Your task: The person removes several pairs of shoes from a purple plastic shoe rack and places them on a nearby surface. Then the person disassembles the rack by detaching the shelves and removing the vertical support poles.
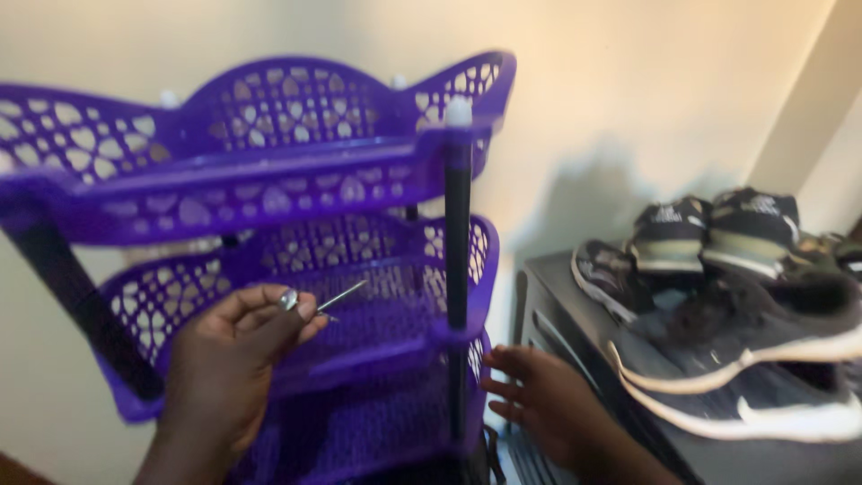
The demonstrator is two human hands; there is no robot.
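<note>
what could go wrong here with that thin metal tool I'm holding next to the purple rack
1. The thin metal tool is only pinched in the left hand's fingertips; it could slip and fall through the purple rack's holes.
2. The right hand sits low by the black post; a hard push might tip the light rack toward the shoes.

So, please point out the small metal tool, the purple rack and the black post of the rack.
Small metal tool (339, 295), head view: middle of its thin shaft, held in the left hand (235, 359).
Purple rack (269, 193), head view: front wall of the top tier.
Black post (457, 242), head view: middle of the front right post.
</note>
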